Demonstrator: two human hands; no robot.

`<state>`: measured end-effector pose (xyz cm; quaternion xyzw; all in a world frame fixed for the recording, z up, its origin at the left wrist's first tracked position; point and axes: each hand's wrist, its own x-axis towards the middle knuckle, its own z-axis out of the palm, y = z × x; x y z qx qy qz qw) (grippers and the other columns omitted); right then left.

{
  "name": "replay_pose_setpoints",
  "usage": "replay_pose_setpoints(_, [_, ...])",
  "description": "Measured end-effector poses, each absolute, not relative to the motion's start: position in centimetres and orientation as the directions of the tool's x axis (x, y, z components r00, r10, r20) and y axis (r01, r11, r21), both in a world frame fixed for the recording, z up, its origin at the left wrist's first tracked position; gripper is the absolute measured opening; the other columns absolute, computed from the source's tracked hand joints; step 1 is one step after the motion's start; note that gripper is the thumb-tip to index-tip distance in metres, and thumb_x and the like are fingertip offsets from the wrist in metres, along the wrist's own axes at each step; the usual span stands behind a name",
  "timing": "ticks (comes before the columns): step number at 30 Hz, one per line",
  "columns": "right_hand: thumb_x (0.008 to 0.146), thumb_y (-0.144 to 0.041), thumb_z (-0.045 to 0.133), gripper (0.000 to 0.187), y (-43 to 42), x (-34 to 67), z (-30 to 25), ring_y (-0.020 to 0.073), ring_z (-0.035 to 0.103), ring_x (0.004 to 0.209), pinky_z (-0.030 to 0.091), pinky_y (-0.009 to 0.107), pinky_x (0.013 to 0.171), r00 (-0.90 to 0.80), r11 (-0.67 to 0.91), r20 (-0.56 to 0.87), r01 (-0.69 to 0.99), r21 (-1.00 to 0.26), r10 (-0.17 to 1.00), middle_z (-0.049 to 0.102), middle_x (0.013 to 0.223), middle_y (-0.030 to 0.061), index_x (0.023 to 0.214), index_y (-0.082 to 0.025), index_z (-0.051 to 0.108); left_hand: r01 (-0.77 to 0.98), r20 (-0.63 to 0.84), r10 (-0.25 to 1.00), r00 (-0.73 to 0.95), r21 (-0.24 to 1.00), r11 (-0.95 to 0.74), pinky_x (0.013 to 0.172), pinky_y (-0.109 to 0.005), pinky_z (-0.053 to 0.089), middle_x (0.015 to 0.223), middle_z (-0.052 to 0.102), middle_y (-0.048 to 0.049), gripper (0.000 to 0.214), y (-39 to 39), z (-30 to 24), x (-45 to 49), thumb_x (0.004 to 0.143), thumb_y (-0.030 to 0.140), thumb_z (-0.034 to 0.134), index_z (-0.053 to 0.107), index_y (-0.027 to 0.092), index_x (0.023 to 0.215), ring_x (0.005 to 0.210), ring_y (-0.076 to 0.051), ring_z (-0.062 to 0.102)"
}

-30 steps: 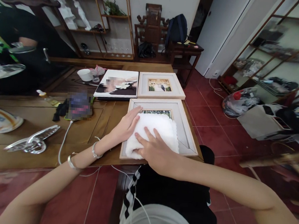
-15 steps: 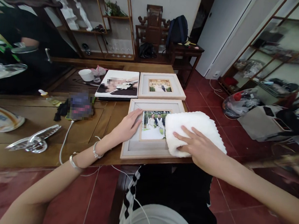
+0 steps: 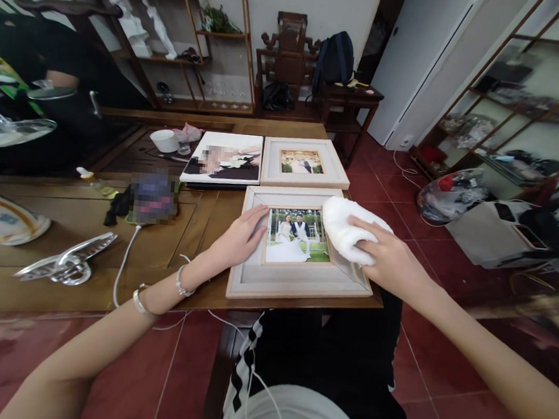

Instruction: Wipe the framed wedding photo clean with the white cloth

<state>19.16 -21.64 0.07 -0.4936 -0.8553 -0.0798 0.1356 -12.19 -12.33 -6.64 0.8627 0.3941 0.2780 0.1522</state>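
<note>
A light wooden picture frame (image 3: pixel 297 283) lies flat at the table's front edge, with a photo (image 3: pixel 299 236) of two people in its middle. My left hand (image 3: pixel 238 238) rests on the frame's left side, fingers stretched out and touching the inner border. In my right hand (image 3: pixel 384 248) is a bunched white towel (image 3: pixel 341 226), gripped between the fingers and pressed on the frame's right side. The towel hides the upper right part of the frame. Behind it lies a second wooden frame (image 3: pixel 334 169), beside a white-edged photo panel (image 3: pixel 251 143).
On the wooden table (image 3: pixel 209 229) to the left are a shiny metal ornament (image 3: pixel 67 262), a white cable (image 3: pixel 120 270), a small bottle (image 3: pixel 96 184) and a white cup (image 3: pixel 164 140). Another person's dark sleeve (image 3: pixel 69 41) shows at far left. Bags (image 3: pixel 450 195) and boxes sit at right.
The towel, spread under my right hand before, is now bunched up and further back along the frame's right side, uncovering the photo's right edge. My left hand stays on the frame.
</note>
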Motion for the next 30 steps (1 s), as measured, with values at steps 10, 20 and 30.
replay_pose_setpoints(10, [0.073, -0.033, 0.072, 0.028, -19.1, 20.8, 4.2, 0.0335, 0.058, 0.114, 0.043, 0.058, 0.099, 0.145, 0.356, 0.591, 0.676, -0.645, 0.794, 0.062, 0.127, 0.0123, 0.096, -0.019, 0.069, 0.596, 0.350, 0.768, 0.537, 0.487, -0.639, 0.115, -0.046, 0.032, 0.142, 0.047, -0.0197, 0.046, -12.4, -6.7, -12.2, 0.097, 0.030, 0.038, 0.045, 0.007, 0.135, 0.136, -0.027, 0.040])
replay_pose_setpoints(20, [0.047, -0.034, 0.087, 0.038, -16.9, 25.0, 5.4, 0.0264, 0.067, 0.078, 0.057, 0.044, 0.068, 0.572, 0.289, 0.314, 0.138, -0.947, 0.757, 0.071, 0.096, 0.0114, 0.077, -0.017, 0.070, 0.612, 0.326, 0.778, 0.538, 0.483, -0.626, 0.116, -0.044, 0.030, 0.143, 0.047, -0.0195, 0.047, -12.5, -6.4, -12.2, 0.097, 0.031, 0.038, 0.044, 0.006, 0.136, 0.138, -0.026, 0.038])
replay_pose_setpoints(30, [0.059, -0.047, 0.084, 0.036, -17.3, 26.8, 5.9, 0.0209, 0.062, 0.065, 0.048, 0.037, 0.055, 0.512, 0.216, 0.538, 0.559, -0.801, 0.670, 0.069, 0.081, 0.0117, 0.069, -0.016, 0.067, 0.600, 0.357, 0.771, 0.528, 0.486, -0.636, 0.114, -0.047, 0.033, 0.142, 0.048, -0.0187, 0.045, -12.4, -6.9, -12.1, 0.096, 0.030, 0.039, 0.044, 0.010, 0.136, 0.136, -0.027, 0.041])
